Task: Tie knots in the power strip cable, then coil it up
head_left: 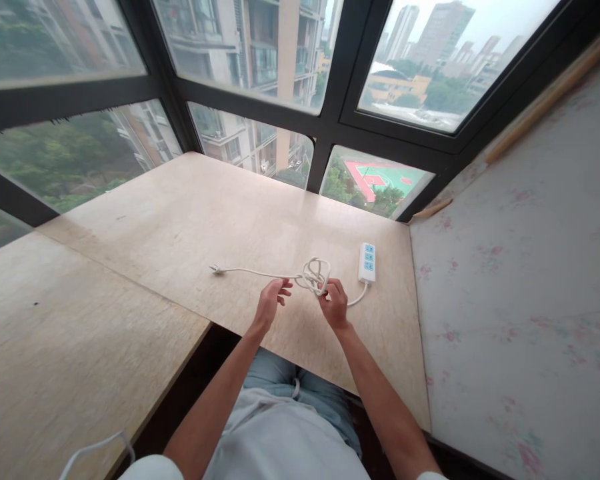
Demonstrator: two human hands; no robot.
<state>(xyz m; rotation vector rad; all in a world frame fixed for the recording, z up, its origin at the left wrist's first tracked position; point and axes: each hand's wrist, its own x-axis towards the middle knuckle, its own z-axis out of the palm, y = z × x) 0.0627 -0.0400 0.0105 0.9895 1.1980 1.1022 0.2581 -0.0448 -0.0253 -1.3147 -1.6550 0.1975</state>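
A white power strip with light-blue sockets rests on the stone-patterned tabletop, to the right of my hands. Its white cord is bunched in a loose tangle of loops between them. My right hand pinches the right side of these loops. My left hand is just left of the tangle, fingers curved and apart, with nothing visible in it. From the loops the cord runs left to its plug, which lies on the tabletop.
Dark-framed windows border the far and left sides. A wall with flowered paper stands close on the right. Another white cable lies at the lower left, by the edge of the left table section.
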